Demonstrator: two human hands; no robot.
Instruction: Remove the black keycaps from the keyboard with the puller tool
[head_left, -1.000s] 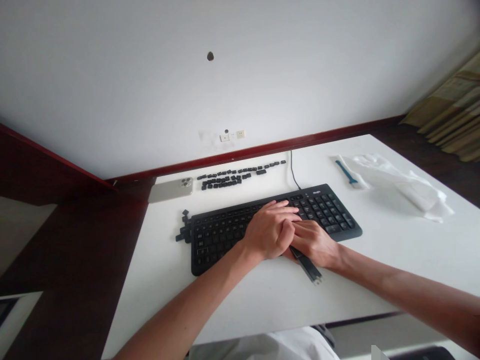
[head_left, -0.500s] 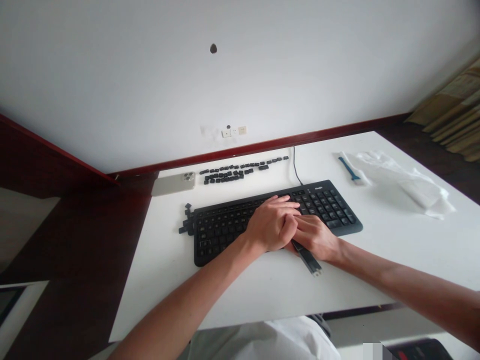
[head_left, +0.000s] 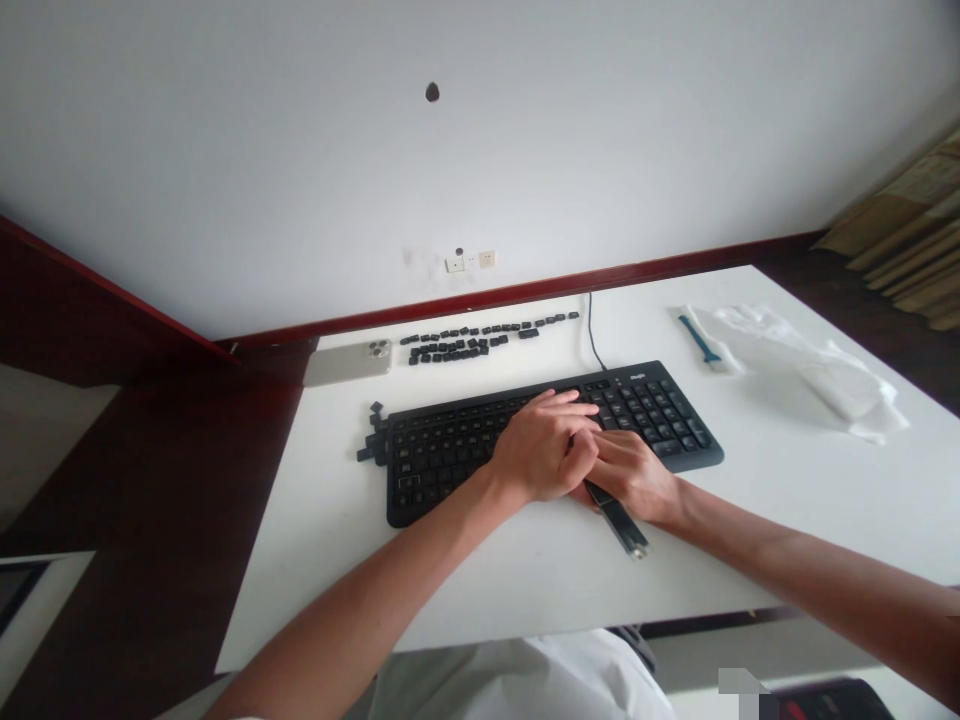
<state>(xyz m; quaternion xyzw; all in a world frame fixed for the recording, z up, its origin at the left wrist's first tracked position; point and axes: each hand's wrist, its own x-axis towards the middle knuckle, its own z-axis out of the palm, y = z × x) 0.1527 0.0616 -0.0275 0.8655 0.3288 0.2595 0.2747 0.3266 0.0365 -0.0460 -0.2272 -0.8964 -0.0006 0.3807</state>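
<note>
A black keyboard (head_left: 442, 455) lies at a slant on the white table. My left hand (head_left: 546, 445) rests over its middle, fingers stretched out to the right and thumb bent against my right hand. My right hand (head_left: 626, 468) is closed around a dark, flat, narrow tool (head_left: 621, 522) whose shiny metal end points toward me. The tool's other end is hidden under my hands, so I cannot see what it touches among the keys. My hands meet near the keyboard's lower middle edge.
Several loose black keycaps (head_left: 448, 347) lie in rows behind the keyboard, with more keycaps (head_left: 373, 440) at its left end. A phone (head_left: 349, 362) is at back left. On the right are a blue brush (head_left: 699, 338) and a crumpled white cloth or bag (head_left: 832, 375). A cable (head_left: 594, 335) runs backward.
The view has shifted very slightly. The tool's metal end has moved a little to the right and toward me; both hands stay in nearly the same place.
</note>
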